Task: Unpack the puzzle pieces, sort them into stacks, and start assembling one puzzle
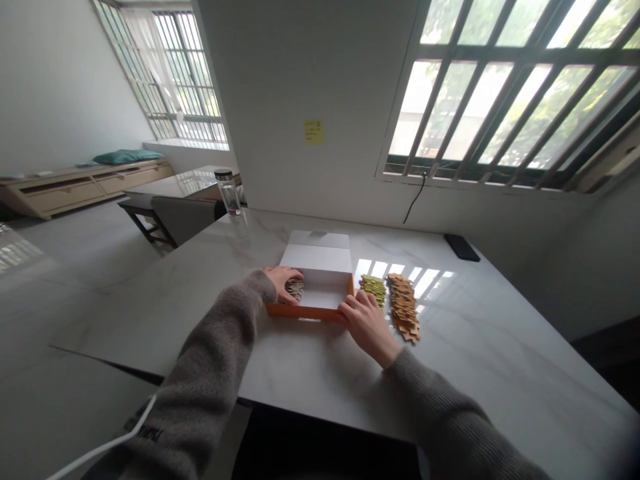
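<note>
Puzzle pcs (295,289) inside L grip (281,283)

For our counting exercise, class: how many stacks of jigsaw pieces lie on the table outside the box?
2: a yellow-green stack and an orange-brown stack, side by side, right of the orange box.

Left hand (283,283) on puzzle pieces (295,289) in orange box (305,311), right hand (365,323) on its rim

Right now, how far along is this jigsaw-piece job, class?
Done: yellow-green pieces and brown-orange pieces lie in separate stacks. In hand: the left hand holds patterned pieces inside the orange box; the right hand touches its rim. Left: both stacks sit outside the box.
</note>
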`<action>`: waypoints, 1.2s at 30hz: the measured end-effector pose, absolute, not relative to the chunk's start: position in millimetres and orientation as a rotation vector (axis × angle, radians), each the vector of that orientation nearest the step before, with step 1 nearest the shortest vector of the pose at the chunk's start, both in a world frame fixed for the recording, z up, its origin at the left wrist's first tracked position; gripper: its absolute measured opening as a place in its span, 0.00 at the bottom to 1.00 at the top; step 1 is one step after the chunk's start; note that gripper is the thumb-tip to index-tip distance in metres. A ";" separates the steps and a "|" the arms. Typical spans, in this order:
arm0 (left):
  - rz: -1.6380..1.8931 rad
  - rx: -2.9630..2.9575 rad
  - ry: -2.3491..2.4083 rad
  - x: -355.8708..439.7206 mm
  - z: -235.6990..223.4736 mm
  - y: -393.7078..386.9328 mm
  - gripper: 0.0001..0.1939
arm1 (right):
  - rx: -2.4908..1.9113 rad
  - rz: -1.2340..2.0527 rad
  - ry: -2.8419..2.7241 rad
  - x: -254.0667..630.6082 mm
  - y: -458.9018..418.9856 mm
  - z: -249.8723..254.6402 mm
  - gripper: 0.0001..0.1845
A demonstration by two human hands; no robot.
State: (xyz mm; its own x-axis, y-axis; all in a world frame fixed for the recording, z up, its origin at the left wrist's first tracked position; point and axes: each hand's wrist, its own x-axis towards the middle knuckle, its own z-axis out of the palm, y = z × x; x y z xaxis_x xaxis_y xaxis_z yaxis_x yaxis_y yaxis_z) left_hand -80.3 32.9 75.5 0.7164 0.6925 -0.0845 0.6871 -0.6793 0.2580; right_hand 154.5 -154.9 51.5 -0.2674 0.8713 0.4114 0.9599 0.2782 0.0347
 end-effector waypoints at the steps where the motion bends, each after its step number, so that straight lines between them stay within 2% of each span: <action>1: 0.054 2.651 1.079 -83.2 74.8 33.3 0.40 | -1.678 -0.399 -2.228 155.0 -154.7 49.8 0.08; 5: 0.085 2.632 1.032 -94.1 71.1 34.8 0.39 | -1.698 -0.392 -2.206 155.3 -156.0 46.3 0.09; 13: -0.189 2.603 0.811 -99.8 73.8 52.3 0.46 | -1.695 -0.417 -2.192 156.3 -154.8 42.5 0.07; 18: -0.149 2.775 0.829 -97.7 77.8 46.0 0.45 | -1.681 -0.411 -2.191 156.9 -154.7 40.5 0.07; 22: -0.191 2.926 0.783 -95.5 85.7 35.0 0.40 | -1.671 -0.419 -2.189 157.3 -154.8 40.1 0.07; 28: -0.169 3.202 0.785 -93.8 95.3 27.3 0.24 | -1.639 -0.429 -2.191 159.3 -153.6 40.3 0.08; 30: -0.177 3.254 0.758 -96.6 94.2 28.7 0.26 | -1.633 -0.432 -2.186 159.2 -153.5 40.8 0.08; 34: -0.133 3.231 0.700 -104.4 86.8 31.4 0.37 | -1.633 -0.440 -2.183 157.6 -154.2 41.8 0.07; 36: -0.097 3.214 0.710 -106.9 83.6 30.7 0.39 | -1.640 -0.435 -2.185 157.0 -154.5 41.6 0.07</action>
State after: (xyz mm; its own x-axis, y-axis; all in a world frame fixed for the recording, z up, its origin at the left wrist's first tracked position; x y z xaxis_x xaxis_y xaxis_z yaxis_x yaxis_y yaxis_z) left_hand -106.9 30.7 83.6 0.9059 0.4227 -0.0249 0.4138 -0.8962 -0.1598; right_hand 157.0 -154.5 41.6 -0.2518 0.8463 0.4694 0.9616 0.2736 0.0224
